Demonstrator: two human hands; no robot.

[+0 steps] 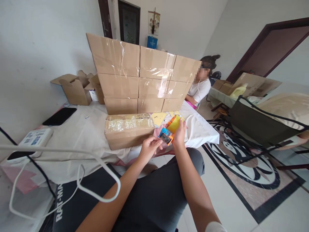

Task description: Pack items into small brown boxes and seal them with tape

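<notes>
My right hand (180, 132) is wrapped round an orange and yellow tape dispenser (170, 129), held just above my lap at the table's edge. My left hand (150, 146) pinches the dispenser's blue and orange front end, fingers closed on it. Right behind the hands lies a flat cardboard box (129, 130) sealed with clear tape on the white-covered table (79, 135). Behind that box rises a stack of several taped cardboard boxes (142, 77).
Open empty cartons (76, 87) stand at the back left. A black phone (59, 116), a white device (33, 138) and white cables (79, 180) lie at the left. Another person (200, 87) sits behind the stack. A dark folding chair (260, 125) stands to the right.
</notes>
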